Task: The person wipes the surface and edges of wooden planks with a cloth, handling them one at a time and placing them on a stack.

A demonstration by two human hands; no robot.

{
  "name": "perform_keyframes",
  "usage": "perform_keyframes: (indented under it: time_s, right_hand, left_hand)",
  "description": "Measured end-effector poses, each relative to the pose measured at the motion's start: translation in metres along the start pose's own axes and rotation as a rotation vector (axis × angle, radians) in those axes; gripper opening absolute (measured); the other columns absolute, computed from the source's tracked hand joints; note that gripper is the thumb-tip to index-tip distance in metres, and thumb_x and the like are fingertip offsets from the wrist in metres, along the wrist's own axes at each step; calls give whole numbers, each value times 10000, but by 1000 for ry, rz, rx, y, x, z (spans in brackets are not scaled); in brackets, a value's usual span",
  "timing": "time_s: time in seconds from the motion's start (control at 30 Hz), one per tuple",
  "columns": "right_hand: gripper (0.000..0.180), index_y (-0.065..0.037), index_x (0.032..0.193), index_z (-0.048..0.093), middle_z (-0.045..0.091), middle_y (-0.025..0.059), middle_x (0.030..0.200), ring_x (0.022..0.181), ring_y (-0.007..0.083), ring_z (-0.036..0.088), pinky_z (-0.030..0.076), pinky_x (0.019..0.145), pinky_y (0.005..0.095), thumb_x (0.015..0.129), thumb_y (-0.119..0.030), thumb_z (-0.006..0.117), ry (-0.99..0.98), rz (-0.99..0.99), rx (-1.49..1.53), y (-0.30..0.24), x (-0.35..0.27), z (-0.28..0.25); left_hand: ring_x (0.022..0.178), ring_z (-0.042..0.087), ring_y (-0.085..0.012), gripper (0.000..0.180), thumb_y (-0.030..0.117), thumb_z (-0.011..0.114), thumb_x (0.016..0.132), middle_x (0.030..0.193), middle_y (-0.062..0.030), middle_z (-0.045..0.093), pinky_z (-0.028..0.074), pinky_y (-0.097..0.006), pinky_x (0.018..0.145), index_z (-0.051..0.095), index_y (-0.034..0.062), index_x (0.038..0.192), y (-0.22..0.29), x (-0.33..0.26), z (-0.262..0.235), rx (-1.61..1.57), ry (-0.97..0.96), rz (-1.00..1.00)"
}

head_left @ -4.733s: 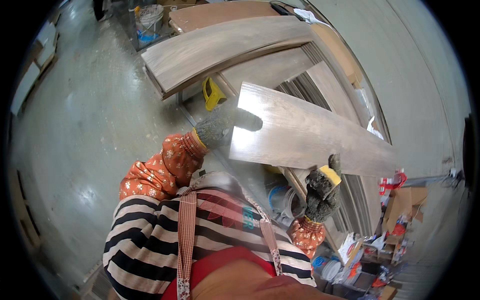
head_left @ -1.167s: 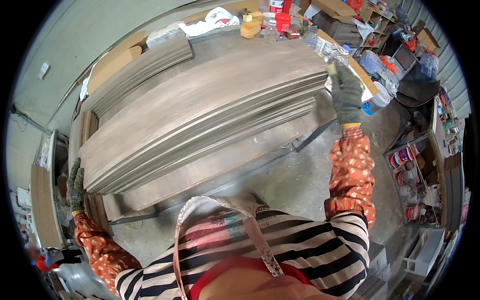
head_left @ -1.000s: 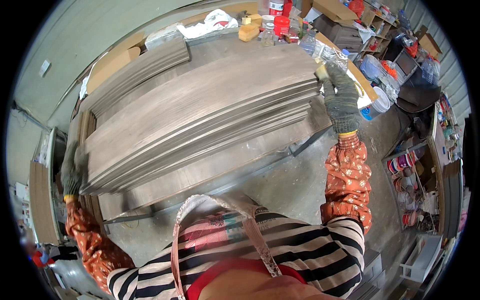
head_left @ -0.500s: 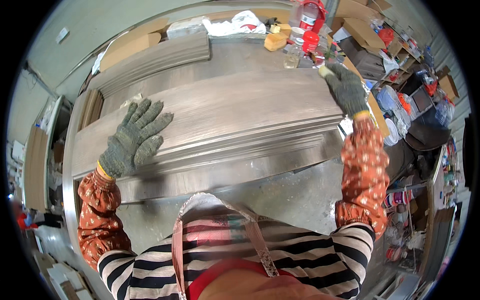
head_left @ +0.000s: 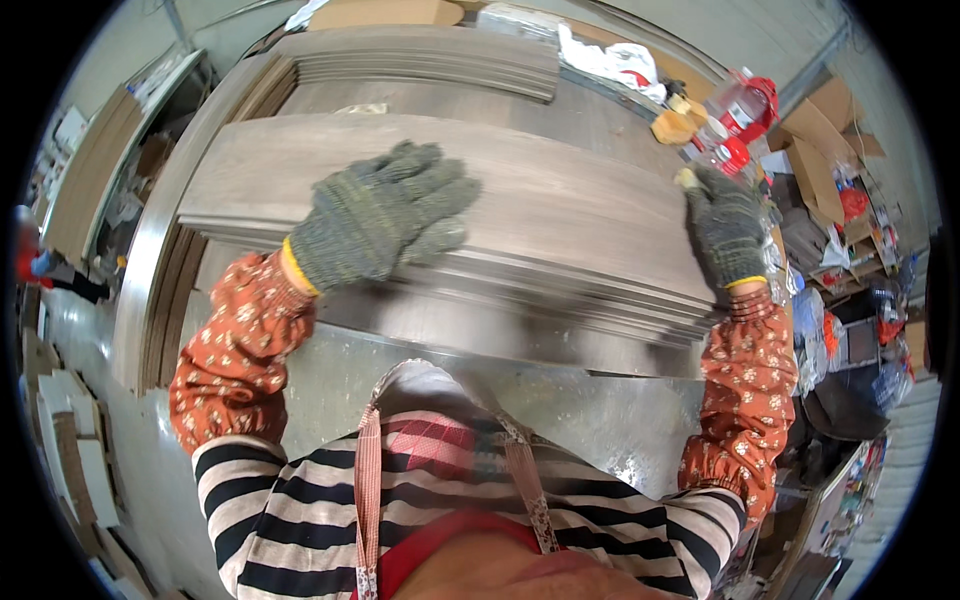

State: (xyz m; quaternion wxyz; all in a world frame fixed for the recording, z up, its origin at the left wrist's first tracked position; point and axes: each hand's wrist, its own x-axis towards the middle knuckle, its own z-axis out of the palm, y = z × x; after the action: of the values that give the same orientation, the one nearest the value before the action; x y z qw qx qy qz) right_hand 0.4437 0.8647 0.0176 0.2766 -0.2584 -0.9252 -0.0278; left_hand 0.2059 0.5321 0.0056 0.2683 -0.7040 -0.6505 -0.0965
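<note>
Grey concrete floor (head_left: pixel 480 385) shows between the person's striped shirt (head_left: pixel 450 540) and the near side of a worktable (head_left: pixel 610 135) loaded with wood-grain boards. Closest on it lies a stack of boards (head_left: pixel 600 290), and its top board (head_left: pixel 570 195) has its long axis running left to right in front of the body, the right end dipping slightly nearer.

Left hand (head_left: pixel 375 215), in a dark knit glove, lies over the top board left of its middle, palm down across the near edge, fingers stretched out and not wrapped round anything. Whether it presses or hovers is unclear. Right hand (head_left: pixel 728 225), gloved alike, is at the board's right end, so the two divide it: left nearer the middle, right by the end. A pale yellow bit (head_left: pixel 686 178) shows at the right thumb; what it is, and how firmly those fingers close, cannot be told, since they bend out of sight.

Blur smears the stack's near edges, and the left glove covers part of the board. Beyond sit a yellow sponge (head_left: pixel 673 127), a red-lidded jar (head_left: pixel 733 152), a white cloth (head_left: pixel 610 60) and a shorter stack (head_left: pixel 420 55); farther right, cardboard boxes (head_left: pixel 815 175) fade into clutter too small to sort out.
</note>
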Motion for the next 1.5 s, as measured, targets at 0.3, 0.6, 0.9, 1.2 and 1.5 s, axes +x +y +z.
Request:
perform_keyframes:
  time_s: [0.3,0.6,0.9,1.2,1.5]
  right_hand:
    - [376,-56,1059,645,665,192,946,885,343,630,465,801,437,938,-372,481,-91,-338,247,-257,64,58]
    - [386,-55,1116,654,661,198,1040,971,344,631,477,872,401,897,-365,584,-222,-287,448,-372,74,53]
    - [352,-60,1139,640,665,187,1031,951,339,633,491,848,381,897,-313,601,-365,-689,520,-523,138,106]
    - [262,-125,1070,671,671,94,1041,918,277,634,511,806,367,808,-109,679,-385,-1378,648,-532,112,63]
    - [376,-103,1156,630,656,84,1125,970,274,635,507,859,363,785,-80,690,-445,-1639,431,-541,118,35]
  left_hand:
    - [1105,569,-289,414,364,603,856,1173,-113,607,453,-448,967,614,85,1162,-8,-41,-2,-61,212,-58]
    - [1072,581,-287,444,291,666,763,1154,-104,617,443,-466,983,621,88,1155,-64,-155,-9,59,542,-279]
    - [959,605,-274,229,220,581,772,993,-91,637,485,-425,924,636,111,965,-65,-150,8,-127,641,-186]
    - [844,590,-292,169,235,579,717,853,-83,604,489,-416,863,617,113,827,-51,-146,2,-161,637,-179]
    - [875,585,-290,172,214,552,712,864,-87,615,456,-463,898,631,106,821,-32,-144,-6,-132,706,-243]
